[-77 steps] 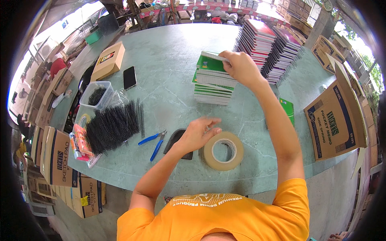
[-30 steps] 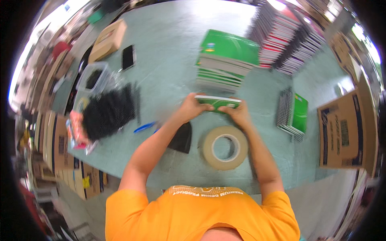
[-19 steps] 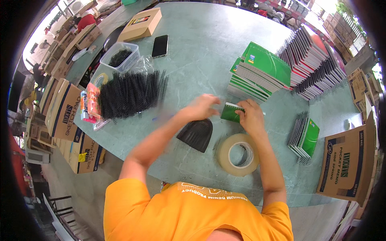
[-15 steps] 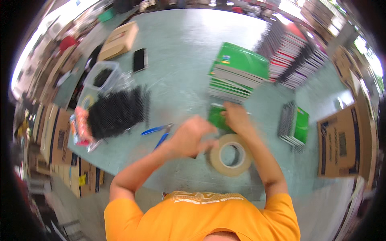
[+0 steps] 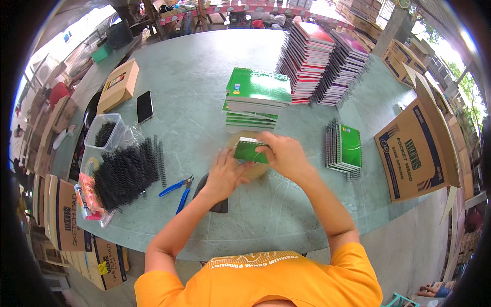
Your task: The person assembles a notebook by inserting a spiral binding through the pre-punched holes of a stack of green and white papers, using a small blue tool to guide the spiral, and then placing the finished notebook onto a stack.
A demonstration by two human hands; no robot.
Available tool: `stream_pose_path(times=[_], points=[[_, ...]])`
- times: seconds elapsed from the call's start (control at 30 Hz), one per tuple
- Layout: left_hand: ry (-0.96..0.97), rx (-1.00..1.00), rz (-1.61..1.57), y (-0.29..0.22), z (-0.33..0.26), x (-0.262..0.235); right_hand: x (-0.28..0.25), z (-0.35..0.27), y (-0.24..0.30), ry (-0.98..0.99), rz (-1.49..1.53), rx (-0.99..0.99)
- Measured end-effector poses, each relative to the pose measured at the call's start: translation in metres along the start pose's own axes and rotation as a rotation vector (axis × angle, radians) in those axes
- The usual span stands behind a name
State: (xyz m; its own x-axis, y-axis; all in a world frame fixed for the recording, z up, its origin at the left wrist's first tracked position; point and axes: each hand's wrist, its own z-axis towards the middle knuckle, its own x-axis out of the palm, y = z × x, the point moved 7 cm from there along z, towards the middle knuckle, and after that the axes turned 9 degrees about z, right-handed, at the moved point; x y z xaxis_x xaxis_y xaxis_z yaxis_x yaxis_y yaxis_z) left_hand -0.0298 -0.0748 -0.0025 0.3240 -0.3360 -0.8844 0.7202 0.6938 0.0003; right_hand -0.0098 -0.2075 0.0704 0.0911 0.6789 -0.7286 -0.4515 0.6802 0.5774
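Note:
My right hand grips a small green notebook by its right end, tilted above the table. Beside it my left hand has its fingers stretched out, at the left side of a wide roll of tape, the thumb close under the notebook. Both hands and the notebook partly cover the roll. Just beyond stands a stack of green notebooks. Partly under my left wrist lies a dark flat object, its kind unclear. Blue-handled cutters lie to the left.
Black spiral coils are heaped on the left, near a plastic tub and a phone. Taller stacks of red and purple notebooks stand far right. Small spiral-bound green notebooks sit near an open carton.
The green notebook has been lifted off the table in my right hand. The tape roll now lies farther from me, by the stack. My left hand has come in beside it. The view has shifted.

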Motion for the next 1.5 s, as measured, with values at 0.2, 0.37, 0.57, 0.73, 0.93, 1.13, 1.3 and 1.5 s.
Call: stream_pose_path(times=[0.2,0.37,0.57,0.73,0.93,1.13,1.3,1.5], points=[[-0.010,-0.314,-0.233,0.086,-0.035,-0.019,0.021,-0.007,-0.024,-0.065,-0.032,-0.043],[0.152,-0.906,0.070,0.200,-0.120,-0.029,0.023,0.009,0.005,0.057,-0.089,-0.030],[0.222,-1.011,0.315,0.198,-0.097,-0.009,0.036,0.009,0.007,0.039,-0.159,-0.054],[0.285,-0.944,0.230,0.204,-0.090,-0.004,0.031,0.016,0.015,0.013,0.002,-0.176],[0.073,-0.800,-0.078,0.181,-0.067,-0.023,0.035,0.017,0.007,0.011,0.105,-0.125],[0.093,-0.655,-0.401,0.111,-0.033,-0.025,0.047,0.021,0.015,-0.020,-0.006,-0.158],[0.142,-0.490,-0.311,0.063,-0.015,-0.040,0.062,0.020,0.009,-0.019,-0.019,-0.222],[-0.145,-0.725,-1.204,0.113,-0.025,-0.067,0.042,0.025,0.016,0.046,0.144,-0.041]])
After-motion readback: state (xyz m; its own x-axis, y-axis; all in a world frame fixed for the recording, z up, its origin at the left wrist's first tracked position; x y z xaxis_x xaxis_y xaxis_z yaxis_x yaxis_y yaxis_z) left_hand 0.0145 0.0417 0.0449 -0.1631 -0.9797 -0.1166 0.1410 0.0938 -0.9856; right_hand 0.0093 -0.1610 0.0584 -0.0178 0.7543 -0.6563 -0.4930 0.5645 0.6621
